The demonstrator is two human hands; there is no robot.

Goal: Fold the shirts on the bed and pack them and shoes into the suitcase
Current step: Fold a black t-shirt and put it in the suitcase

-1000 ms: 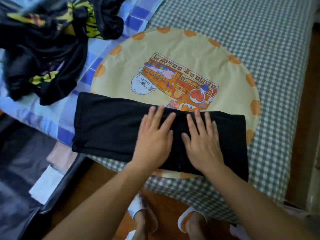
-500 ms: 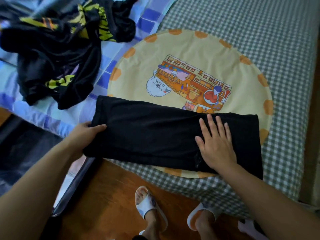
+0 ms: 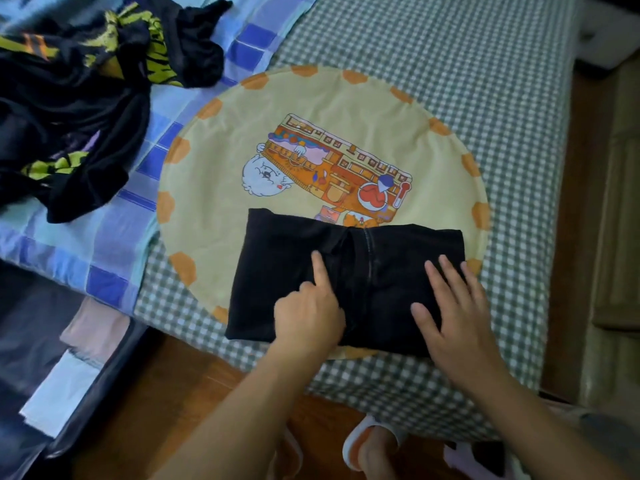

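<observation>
A black shirt point(image 3: 298, 271), folded into a compact rectangle, is laid on the near part of a round yellow cushion point(image 3: 214, 188). The cushion is printed with a cartoon picture and bordered with orange patches, and it is placed on the green checked sheet point(image 3: 467, 64) of the bed. One end of the shirt is doubled over onto the middle, so that a stitched hem is seen running across the centre of the bundle.

The left hand point(image 3: 310, 317) is placed on the shirt just left of that hem. Its index finger is extended and pressed onto the fabric; the remaining fingers are curled in, and nothing is seen to be grasped by them. The right hand point(image 3: 457, 313) is laid flat on the right half of the shirt, with the fingers straight, slightly spread and released.

A heap of unfolded dark clothing point(image 3: 69, 109) with yellow-green print is found at the far left, on a blue checked blanket point(image 3: 114, 244), well apart from the folded shirt.

The open suitcase point(image 3: 31, 341) is located on the floor at the lower left, beside the bed. Pale folded items, one pinkish and one white, are seen inside it. White and orange slippers point(image 3: 360, 441) are worn on the feet at the bottom edge, on the wooden floor point(image 3: 156, 393).
</observation>
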